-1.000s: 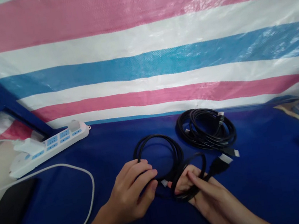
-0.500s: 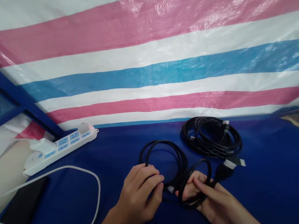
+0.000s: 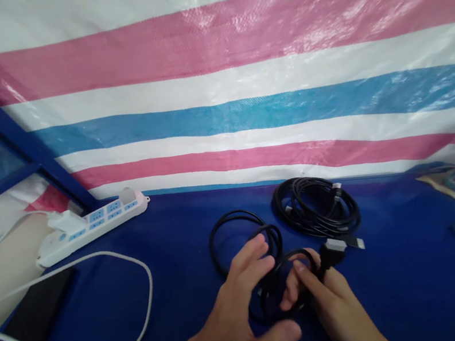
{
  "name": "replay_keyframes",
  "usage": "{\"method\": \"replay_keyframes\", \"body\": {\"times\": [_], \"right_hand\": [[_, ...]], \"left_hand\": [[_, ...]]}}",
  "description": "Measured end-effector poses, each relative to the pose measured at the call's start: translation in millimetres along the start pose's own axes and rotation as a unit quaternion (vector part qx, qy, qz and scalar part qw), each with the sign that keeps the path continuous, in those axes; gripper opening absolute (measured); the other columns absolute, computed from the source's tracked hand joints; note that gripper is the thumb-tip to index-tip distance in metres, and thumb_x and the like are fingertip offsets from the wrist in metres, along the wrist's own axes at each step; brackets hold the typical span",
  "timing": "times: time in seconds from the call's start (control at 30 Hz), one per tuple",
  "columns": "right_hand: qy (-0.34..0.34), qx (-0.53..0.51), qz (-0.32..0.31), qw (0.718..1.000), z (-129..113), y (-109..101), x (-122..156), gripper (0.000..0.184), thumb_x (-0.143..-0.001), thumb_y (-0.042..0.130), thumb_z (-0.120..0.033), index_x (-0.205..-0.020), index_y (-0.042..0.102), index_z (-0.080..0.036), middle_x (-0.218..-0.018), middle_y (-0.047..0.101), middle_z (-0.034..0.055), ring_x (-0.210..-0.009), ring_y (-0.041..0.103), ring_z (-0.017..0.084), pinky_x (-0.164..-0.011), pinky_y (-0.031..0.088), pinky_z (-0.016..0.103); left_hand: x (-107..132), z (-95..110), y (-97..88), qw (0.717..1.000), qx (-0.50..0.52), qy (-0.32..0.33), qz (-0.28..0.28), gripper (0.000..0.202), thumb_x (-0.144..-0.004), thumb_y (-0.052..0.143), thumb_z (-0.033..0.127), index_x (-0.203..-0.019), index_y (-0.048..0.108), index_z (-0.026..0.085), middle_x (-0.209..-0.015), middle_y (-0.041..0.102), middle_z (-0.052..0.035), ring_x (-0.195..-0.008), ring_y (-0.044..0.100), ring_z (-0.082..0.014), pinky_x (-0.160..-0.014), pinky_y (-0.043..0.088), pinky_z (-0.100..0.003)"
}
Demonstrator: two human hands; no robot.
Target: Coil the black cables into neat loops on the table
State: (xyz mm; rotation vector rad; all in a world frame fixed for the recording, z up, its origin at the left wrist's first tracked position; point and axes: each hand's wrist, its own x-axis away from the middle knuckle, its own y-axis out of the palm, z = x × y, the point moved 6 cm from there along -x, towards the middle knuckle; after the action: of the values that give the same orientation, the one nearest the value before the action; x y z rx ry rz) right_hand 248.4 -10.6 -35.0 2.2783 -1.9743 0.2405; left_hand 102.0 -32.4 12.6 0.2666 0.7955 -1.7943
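1. Head view: my left hand [image 3: 243, 313] lies with its fingers spread loosely over a thin black cable coiled in loops [image 3: 250, 254]; that grip is open, its fingertips resting on the coil's near side.
2. My right hand [image 3: 325, 297] has its grip closed on the same cable, thumb and fingers pinching a loop close to the end with the black plug with a silver metal tip [image 3: 332, 250].
3. The cable is glossy black, round and thin, wound into several overlapping rings that lie flat on the dark blue cloth-covered desk [image 3: 405, 292], near the middle of its front.
4. Just beyond it, apart from my hands, lies a second, thicker bundle of black cable [image 3: 316, 208].
5. At far left sits a white power strip with light blue sockets [image 3: 92, 225], its white cord [image 3: 143, 289] looping over the desk.
6. I can read no brand, label or writing on any of these.
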Motion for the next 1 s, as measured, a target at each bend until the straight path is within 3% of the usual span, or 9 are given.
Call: {"method": "replay_keyframes", "body": {"times": [0.17, 0.3, 0.43, 0.5, 0.6, 0.7, 0.87, 0.93, 1.0], "right_hand": [[-0.050, 0.087, -0.088, 0.991, -12.8, 12.0, 8.4, 0.034, -0.093, 0.036, -0.044, -0.096, 0.050, -0.014, -0.058, 0.057, 0.0003, -0.059, 0.056, 0.013, -0.066, 0.044, 0.026], [-0.158, 0.265, -0.126, 0.943, -52.9, 18.6, 9.9, 0.027, -0.094, 0.027, -0.026, -0.107, 0.047, -0.013, -0.062, 0.058, 0.0011, -0.055, 0.054, 0.011, -0.055, 0.040, 0.022], [-0.274, 0.441, -0.064, 0.852, -122.6, 18.7, 3.3, 0.031, -0.084, 0.031, -0.010, -0.113, 0.044, -0.013, -0.089, 0.064, 0.0115, -0.072, 0.063, 0.019, -0.059, 0.040, 0.026], [-0.320, 0.554, 0.017, 0.769, -160.4, 16.2, 4.4, 0.033, -0.080, 0.032, -0.006, -0.110, 0.045, -0.013, -0.082, 0.063, 0.0097, -0.061, 0.060, 0.019, -0.052, 0.034, 0.026], [-0.362, 0.604, 0.043, 0.709, -200.0, 15.4, 12.7, 0.032, -0.079, 0.039, -0.007, -0.108, 0.044, -0.019, -0.082, 0.062, 0.0038, -0.062, 0.060, 0.017, -0.050, 0.034, 0.024], [-0.408, 0.616, 0.080, 0.669, -218.7, 11.3, 24.0, 0.045, -0.077, 0.043, -0.005, -0.118, 0.042, -0.024, -0.091, 0.059, 0.0030, -0.069, 0.058, 0.016, -0.056, 0.039, 0.025], [-0.493, 0.635, 0.112, 0.584, -214.8, 11.6, 38.9, 0.035, -0.082, 0.041, -0.010, -0.115, 0.048, -0.020, -0.103, 0.053, 0.0101, -0.094, 0.051, 0.026, -0.077, 0.044, 0.044], [-0.505, 0.620, 0.085, 0.595, -211.9, 11.7, 42.3, 0.037, -0.080, 0.040, -0.008, -0.114, 0.048, -0.019, -0.114, 0.051, 0.0120, -0.109, 0.048, 0.030, -0.087, 0.042, 0.048], [-0.479, 0.580, 0.032, 0.658, -211.0, 9.2, 41.6, 0.042, -0.081, 0.039, -0.007, -0.121, 0.045, -0.021, -0.114, 0.055, 0.0103, -0.105, 0.055, 0.026, -0.082, 0.048, 0.039]], "left_hand": [[-13.3, -0.9, -0.7, 0.979, 0.120, -0.142, 0.082, 0.056, -0.087, 0.037, 0.006, -0.129, 0.037, 0.041, -0.148, 0.032, 0.0001, -0.121, 0.053, -0.0154, -0.097, 0.050, -0.031], [-42.9, 8.9, -12.1, 0.950, 0.128, -0.284, 0.032, 0.048, -0.080, 0.044, 0.006, -0.121, 0.050, 0.030, -0.137, 0.049, -0.0021, -0.111, 0.060, -0.0163, -0.097, 0.049, -0.033], [-89.1, 53.7, -42.5, 0.976, -0.014, -0.217, -0.021, 0.044, -0.076, 0.051, 0.008, -0.114, 0.058, 0.029, -0.117, 0.064, 0.0000, -0.109, 0.060, -0.0161, -0.095, 0.048, -0.029], [-105.0, 75.1, -58.5, 0.974, -0.095, -0.207, -0.018, 0.035, -0.078, 0.053, 0.016, -0.111, 0.059, 0.028, -0.090, 0.070, -0.0003, -0.081, 0.068, -0.0160, -0.069, 0.054, -0.025], [-117.4, 99.6, -71.8, 0.973, -0.085, -0.217, -0.001, 0.040, -0.079, 0.056, 0.025, -0.119, 0.053, 0.032, -0.066, 0.064, 0.0047, -0.046, 0.058, -0.0099, -0.042, 0.042, -0.019], [-122.4, 110.2, -68.9, 0.976, 0.024, -0.215, 0.012, 0.049, -0.075, 0.065, 0.028, -0.121, 0.049, 0.035, -0.074, 0.064, 0.0063, -0.051, 0.058, -0.0075, -0.047, 0.046, -0.017], [-126.5, 109.2, -54.4, 0.987, 0.067, -0.144, 0.021, 0.022, -0.083, 0.056, 0.032, -0.105, 0.058, 0.028, -0.085, 0.064, 0.0049, -0.044, 0.048, -0.0015, -0.039, 0.039, -0.014], [-127.0, 112.2, -51.6, 0.994, 0.031, -0.106, 0.014, 0.017, -0.085, 0.055, 0.028, -0.100, 0.061, 0.027, -0.085, 0.066, 0.0058, -0.042, 0.045, 0.0000, -0.037, 0.036, -0.013], [-127.1, 118.8, -53.5, 0.997, -0.007, -0.073, 0.023, 0.014, -0.084, 0.056, 0.023, -0.096, 0.063, 0.026, -0.082, 0.067, 0.0067, -0.050, 0.052, -0.0015, -0.042, 0.040, -0.011]]}}
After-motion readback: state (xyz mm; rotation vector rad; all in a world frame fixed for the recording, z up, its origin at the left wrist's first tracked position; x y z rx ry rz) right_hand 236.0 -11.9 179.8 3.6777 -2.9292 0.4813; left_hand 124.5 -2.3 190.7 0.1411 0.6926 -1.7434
